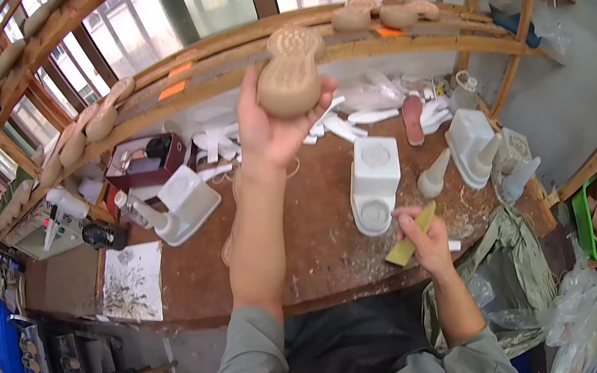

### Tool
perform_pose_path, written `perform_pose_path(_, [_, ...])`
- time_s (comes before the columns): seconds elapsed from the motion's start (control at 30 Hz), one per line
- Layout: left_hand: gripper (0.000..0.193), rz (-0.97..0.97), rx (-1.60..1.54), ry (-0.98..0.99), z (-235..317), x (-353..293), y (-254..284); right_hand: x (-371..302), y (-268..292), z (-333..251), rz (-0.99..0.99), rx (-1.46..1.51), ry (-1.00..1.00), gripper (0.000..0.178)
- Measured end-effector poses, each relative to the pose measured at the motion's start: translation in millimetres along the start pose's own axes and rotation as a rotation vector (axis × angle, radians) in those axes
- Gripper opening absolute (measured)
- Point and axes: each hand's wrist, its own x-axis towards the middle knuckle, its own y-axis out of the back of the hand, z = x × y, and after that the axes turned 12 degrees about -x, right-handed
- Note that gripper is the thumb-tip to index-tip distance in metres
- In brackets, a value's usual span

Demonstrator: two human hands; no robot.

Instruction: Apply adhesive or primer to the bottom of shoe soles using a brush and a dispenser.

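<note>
My left hand (270, 128) is raised above the bench, its fingers wrapped round a thick beige shoe sole (289, 78). The sole narrows at the waist, and small bumps cover its upper face. Lower down on the right, my right hand (425, 235) grips a flat olive-yellow strip (409, 245) close to the bench's front edge. Just beyond that hand stands a white plastic container (374, 163) with a round recess at its near end. A pale cone-shaped bottle (435, 175) is to the right of the container.
Similar soles (101, 122) rest on the wooden rack (219, 82) across the back. The brown bench (307, 240) bears more white containers (472, 147), a reddish insole (413, 120), white strips (340, 129) and a dark red box (146, 164). A green cloth bag (508, 255) hangs at the front right.
</note>
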Motion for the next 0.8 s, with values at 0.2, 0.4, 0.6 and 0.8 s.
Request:
perform_pose_path(0.2, [0.062, -0.067, 0.080, 0.078, -49.2, -68.7, 13.2, 6.8, -14.6, -19.4, -0.184, -0.019, -0.058, 0.033])
perform_pose_path(0.4, [0.079, -0.107, 0.456, 0.092, -79.7, -182.3, 46.8, -12.9, -44.5, -6.9, -0.421, 0.285, -0.281, 0.027])
perform_pose_path(0.6, [0.108, 0.056, 0.343, -0.125, -29.8, -230.6, 57.6, -42.5, -34.0, 22.4, -0.406, 0.297, -0.548, 0.020])
perform_pose_path(0.8, [0.117, -0.036, 0.272, -0.171, -18.7, -247.3, 74.3, -43.9, -25.2, 36.4, -0.464, 0.243, -0.612, 0.024])
